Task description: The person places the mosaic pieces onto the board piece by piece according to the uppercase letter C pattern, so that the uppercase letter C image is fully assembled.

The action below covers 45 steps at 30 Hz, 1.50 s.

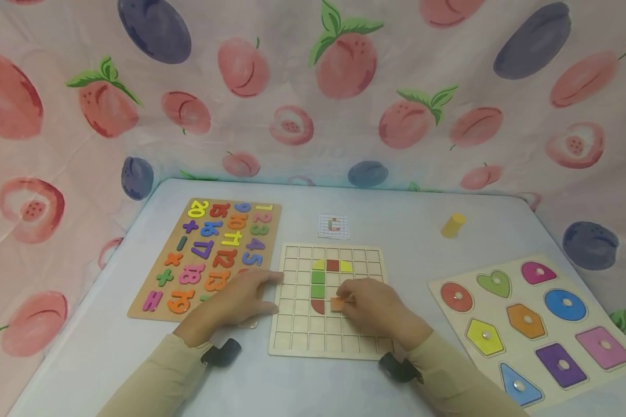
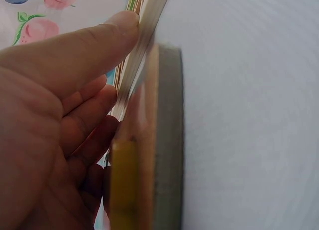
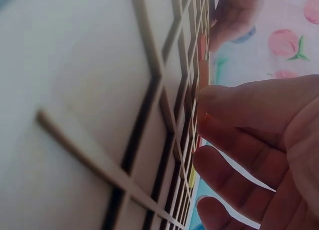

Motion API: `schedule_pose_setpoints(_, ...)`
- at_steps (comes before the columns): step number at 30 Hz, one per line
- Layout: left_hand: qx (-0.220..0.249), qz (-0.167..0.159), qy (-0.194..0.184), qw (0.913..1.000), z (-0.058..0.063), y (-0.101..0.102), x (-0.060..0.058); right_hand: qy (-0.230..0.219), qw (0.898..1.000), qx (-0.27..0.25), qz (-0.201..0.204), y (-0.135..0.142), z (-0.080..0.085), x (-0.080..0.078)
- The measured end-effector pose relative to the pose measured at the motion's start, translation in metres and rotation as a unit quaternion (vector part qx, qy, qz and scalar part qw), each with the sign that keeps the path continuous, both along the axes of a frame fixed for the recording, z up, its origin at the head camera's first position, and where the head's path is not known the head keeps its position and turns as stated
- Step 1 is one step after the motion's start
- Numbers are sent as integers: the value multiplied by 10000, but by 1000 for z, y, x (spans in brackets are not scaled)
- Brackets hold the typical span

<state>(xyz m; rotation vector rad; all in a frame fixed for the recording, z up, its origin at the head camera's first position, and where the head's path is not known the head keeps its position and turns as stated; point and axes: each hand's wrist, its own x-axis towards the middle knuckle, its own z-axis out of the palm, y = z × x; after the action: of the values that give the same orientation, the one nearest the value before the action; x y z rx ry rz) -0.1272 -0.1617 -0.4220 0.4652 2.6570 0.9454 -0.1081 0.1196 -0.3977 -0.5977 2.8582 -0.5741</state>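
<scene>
A wooden grid board [image 1: 301,340] lies in front of me, with several coloured tiles set in its squares. Yellow rounded corner tiles flank a red square tile [image 1: 332,265] in one row. Below the left one come two green square tiles [image 1: 317,284] and a red rounded tile [image 1: 318,306]. My right hand [image 1: 372,304] pinches an orange square tile [image 1: 337,304] between thumb and index finger, close over the board to the right of the red rounded tile. At the board's left edge my left hand [image 1: 240,298] rests with thumb and fingertips touching the side.
A number puzzle board [image 1: 135,311] lies left, partly under my left hand. Behind the grid is a small pattern card [image 1: 334,226]. A yellow cylinder [image 1: 452,226] stands at the back right. A shape puzzle with knobs [image 1: 492,307] lies at right. Fruit-patterned cloth surrounds the table.
</scene>
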Motion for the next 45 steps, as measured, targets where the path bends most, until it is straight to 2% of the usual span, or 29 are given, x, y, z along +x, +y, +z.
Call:
schedule_pose_setpoints(13,0,-13,31,10000,-1,0,-1,82,9998,-54,156,-6,-3,0)
schedule_pose_setpoints(28,-40,8,48,10000,-1,0,0,-35,9999,76,96,-6,-4,2)
schedule_pose_setpoints(45,-8,-14,100,9999,-2,0,0,48,9997,-111,193,-5,-6,2)
